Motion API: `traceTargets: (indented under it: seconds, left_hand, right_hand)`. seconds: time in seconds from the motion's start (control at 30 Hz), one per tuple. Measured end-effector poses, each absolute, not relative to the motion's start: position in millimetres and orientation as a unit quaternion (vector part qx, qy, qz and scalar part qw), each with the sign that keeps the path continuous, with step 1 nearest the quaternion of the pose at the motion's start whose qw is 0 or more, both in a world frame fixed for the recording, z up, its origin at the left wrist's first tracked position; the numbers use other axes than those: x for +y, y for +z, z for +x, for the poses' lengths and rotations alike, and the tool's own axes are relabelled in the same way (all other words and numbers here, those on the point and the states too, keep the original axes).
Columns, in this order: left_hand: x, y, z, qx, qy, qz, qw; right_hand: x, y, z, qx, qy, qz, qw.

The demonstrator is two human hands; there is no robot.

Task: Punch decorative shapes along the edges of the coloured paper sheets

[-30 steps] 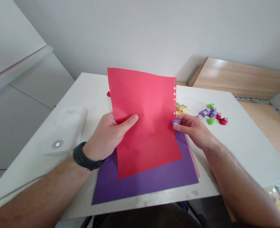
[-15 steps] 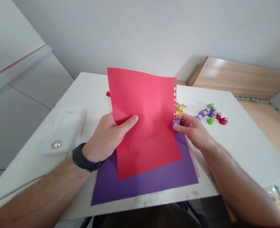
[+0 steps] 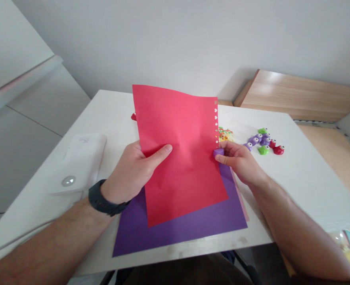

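Note:
A red sheet of paper [image 3: 180, 122] stands tilted up in front of me, held at its left edge by my left hand [image 3: 137, 164], thumb on the front and fingers hidden behind. Small shaped holes, some of them hearts, run down its right edge from the top corner. My right hand [image 3: 241, 160] is closed around a small purple paper punch [image 3: 218, 152], which sits on that same edge just below the lowest hole. Under the red sheet, a purple sheet of paper [image 3: 177, 239] lies flat on the table, with a pink sheet [image 3: 243, 206] showing at its right side.
Small paper cutouts [image 3: 226, 134] lie behind my right hand. Several purple, green and red punches [image 3: 264, 140] are grouped to the right on the white table [image 3: 305, 178]. A white device [image 3: 78, 162] with a cable is at left. Behind the paper, a red piece [image 3: 133, 116] peeks out.
The view has shifted very slightly. Both hands, the red sheet and the purple punch keep nearly the same positions.

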State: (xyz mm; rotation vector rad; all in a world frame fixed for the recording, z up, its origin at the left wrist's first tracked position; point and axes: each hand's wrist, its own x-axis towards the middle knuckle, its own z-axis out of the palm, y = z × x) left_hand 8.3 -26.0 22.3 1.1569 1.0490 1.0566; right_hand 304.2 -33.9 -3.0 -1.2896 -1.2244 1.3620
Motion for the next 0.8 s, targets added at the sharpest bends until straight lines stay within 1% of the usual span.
traceTargets:
  seconds: [0.4, 0.8]
  left_hand:
    - [-25, 22, 9, 0.449, 0.465, 0.490, 0.585]
    - [-23, 22, 9, 0.443, 0.488, 0.477, 0.581]
  right_hand:
    - [-34, -5, 304, -0.483, 0.547, -0.530, 0.431]
    - [-34, 4, 321, -0.485, 0.499, -0.547, 0.466]
